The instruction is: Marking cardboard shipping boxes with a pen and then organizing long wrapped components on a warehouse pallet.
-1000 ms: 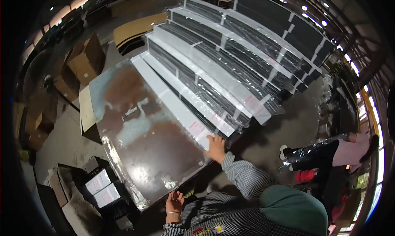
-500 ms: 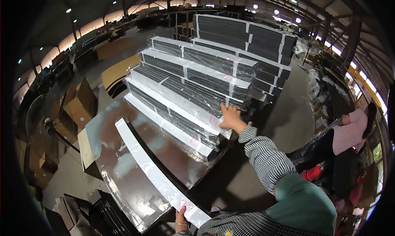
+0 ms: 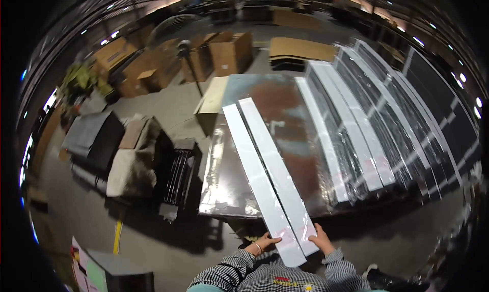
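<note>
Two long, narrow packs with white top faces lie side by side and slantwise across the brown table. Their near ends jut past its front edge towards me. My left hand is closed on the outer edge of the left white pack, thumb on top and the other fingers mostly hidden. On the opposite edge, my right hand grips the right white pack near its end, thumb over the face. A thin dark gap runs between the two packs.
Rows of stacked white-and-black packs in clear film cover the table's right side. Cardboard boxes and flat brown sheets stand beyond it. Dark bundles and a grey-covered box are on the floor at left.
My view has turned left. My right hand has come from the stacked rows to the near end of the packs. Two white packs now show side by side where one showed before.
</note>
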